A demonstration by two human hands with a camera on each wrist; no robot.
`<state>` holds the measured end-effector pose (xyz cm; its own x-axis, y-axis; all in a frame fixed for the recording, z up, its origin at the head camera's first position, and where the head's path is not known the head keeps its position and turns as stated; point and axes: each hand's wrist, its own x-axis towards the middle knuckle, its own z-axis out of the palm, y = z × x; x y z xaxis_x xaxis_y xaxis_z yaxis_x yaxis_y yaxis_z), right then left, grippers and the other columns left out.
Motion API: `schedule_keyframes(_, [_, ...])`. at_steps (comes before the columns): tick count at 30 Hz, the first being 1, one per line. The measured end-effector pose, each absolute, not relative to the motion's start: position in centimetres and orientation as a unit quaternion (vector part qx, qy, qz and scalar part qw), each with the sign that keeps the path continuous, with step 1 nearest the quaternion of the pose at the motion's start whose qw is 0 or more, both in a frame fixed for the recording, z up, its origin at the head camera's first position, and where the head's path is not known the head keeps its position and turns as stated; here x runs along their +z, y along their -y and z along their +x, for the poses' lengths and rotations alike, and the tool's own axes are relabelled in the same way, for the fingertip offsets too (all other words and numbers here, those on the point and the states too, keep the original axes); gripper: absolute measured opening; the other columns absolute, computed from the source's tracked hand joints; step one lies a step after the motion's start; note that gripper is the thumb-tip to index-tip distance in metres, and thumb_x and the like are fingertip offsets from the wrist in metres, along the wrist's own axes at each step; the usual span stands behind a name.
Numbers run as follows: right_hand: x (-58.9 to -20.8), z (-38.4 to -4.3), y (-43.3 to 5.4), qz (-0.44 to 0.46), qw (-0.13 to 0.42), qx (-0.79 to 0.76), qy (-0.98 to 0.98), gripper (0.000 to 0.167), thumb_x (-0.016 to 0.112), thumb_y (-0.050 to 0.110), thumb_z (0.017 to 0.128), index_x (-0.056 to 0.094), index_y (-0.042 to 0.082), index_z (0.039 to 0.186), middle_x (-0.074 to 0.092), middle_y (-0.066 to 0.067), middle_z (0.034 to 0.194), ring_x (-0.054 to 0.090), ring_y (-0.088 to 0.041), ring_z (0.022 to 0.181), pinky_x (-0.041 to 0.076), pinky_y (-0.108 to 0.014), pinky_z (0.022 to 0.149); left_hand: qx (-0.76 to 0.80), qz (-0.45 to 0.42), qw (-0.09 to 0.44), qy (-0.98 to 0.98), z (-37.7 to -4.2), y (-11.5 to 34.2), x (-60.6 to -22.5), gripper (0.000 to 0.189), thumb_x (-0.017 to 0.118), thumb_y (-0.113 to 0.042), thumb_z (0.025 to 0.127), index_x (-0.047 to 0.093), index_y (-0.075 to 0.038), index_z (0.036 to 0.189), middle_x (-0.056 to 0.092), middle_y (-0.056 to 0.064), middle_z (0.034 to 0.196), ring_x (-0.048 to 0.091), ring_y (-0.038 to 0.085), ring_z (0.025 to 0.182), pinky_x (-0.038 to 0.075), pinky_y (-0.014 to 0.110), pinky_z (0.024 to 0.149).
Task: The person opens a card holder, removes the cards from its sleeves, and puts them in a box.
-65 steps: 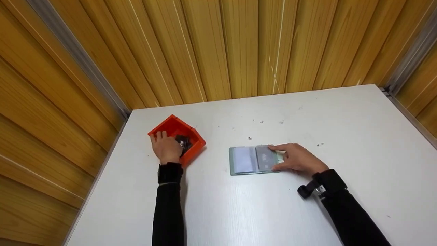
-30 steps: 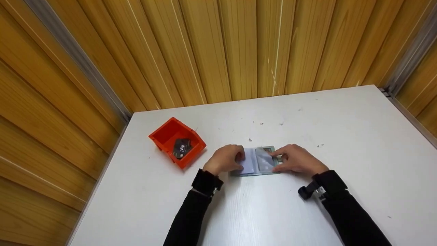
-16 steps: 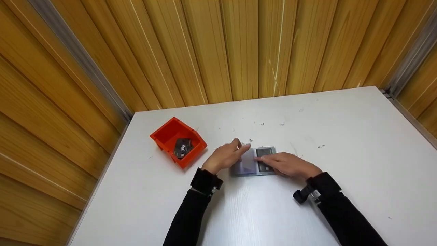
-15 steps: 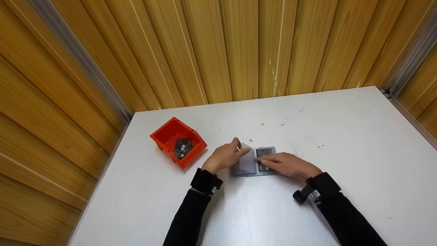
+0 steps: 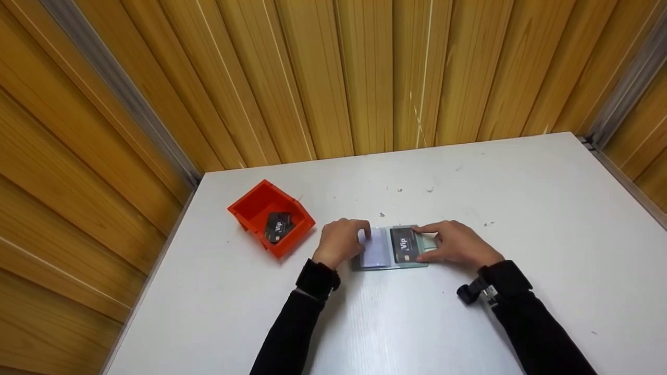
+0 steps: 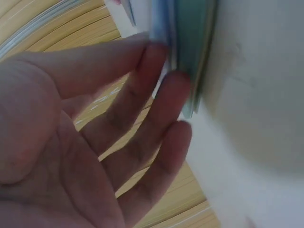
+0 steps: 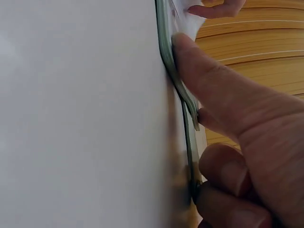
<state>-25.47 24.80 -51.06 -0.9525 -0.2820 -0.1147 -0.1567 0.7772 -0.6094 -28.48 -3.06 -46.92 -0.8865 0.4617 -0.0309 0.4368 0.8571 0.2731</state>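
Observation:
A pale green card holder (image 5: 392, 230) lies unfolded on the white table in the head view, clear sleeves (image 5: 374, 249) on its left half. On its right half a black "Vip" card (image 5: 404, 245) shows. My left hand (image 5: 341, 240) pinches the sleeves at the left edge between thumb and fingers; in the left wrist view its fingertips (image 6: 175, 85) touch the layered edge. My right hand (image 5: 461, 245) holds the holder's right end, thumb and forefinger spread at the card's two right corners. In the right wrist view the thumb (image 7: 190, 52) presses on the holder.
An orange-red bin (image 5: 250, 208) stands to the left, with dark cards (image 5: 278, 227) lying inside, one marked "Vip". The white table (image 5: 380, 323) ends at a yellow wooden wall (image 5: 365, 78) behind.
My left hand has come from the bin to the sleeves and turned a page leftward, uncovering the "Vip" card. My right hand reached onto the card, then drew back to the holder's right end.

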Motion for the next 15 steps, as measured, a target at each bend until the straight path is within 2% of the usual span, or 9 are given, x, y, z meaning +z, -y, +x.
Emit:
schedule_keyframes(3, [-51.2,-25.6,-24.9,-0.122,0.1,-0.315,-0.936,0.078,0.091,0.045,0.074,0.063,0.021,0.143,0.055,0.0,0.076,0.047,-0.016,0.073,0.035,-0.027,0.062,0.128,0.23,0.019,-0.964,-28.1,2.0,-47.3,0.019,0.079,-0.018,0.089,0.08,-0.025,0.106,0.074,0.0,0.084,0.06,0.016,0.076,0.047,0.032,0.068])
schedule_keyframes(8, [-51.3,-25.8,-24.9,-0.13,0.1,-0.314,-0.935,0.078,0.091,0.045,0.075,0.063,0.02,0.144,0.055,0.0,0.076,0.047,-0.015,0.072,0.034,-0.027,0.062,0.188,0.24,0.035,-0.952,-27.6,0.1,-48.3,0.017,0.073,-0.024,0.095,0.082,-0.018,0.108,0.074,-0.002,0.083,0.059,0.01,0.072,0.044,0.027,0.062])
schedule_keyframes(10, [-51.3,-25.8,-25.0,-0.136,0.098,-0.311,-0.936,0.078,0.09,0.046,0.076,0.063,0.019,0.144,0.054,0.001,0.075,0.047,-0.015,0.072,0.034,-0.027,0.062,0.241,0.225,0.068,-0.942,-27.5,-0.2,-48.5,0.019,0.07,-0.024,0.097,0.081,-0.011,0.108,0.072,-0.002,0.075,0.057,0.008,0.065,0.042,0.025,0.06])
schedule_keyframes(15, [-51.3,-25.8,-25.0,-0.136,0.1,-0.309,-0.936,0.079,0.09,0.047,0.076,0.062,0.017,0.144,0.051,0.003,0.072,0.045,-0.015,0.07,0.033,-0.027,0.062,0.444,0.136,0.207,-0.861,-27.4,-0.2,-48.8,0.026,0.061,-0.021,0.104,0.074,0.001,0.098,0.054,-0.001,0.054,0.048,0.008,0.046,0.039,0.022,0.048])
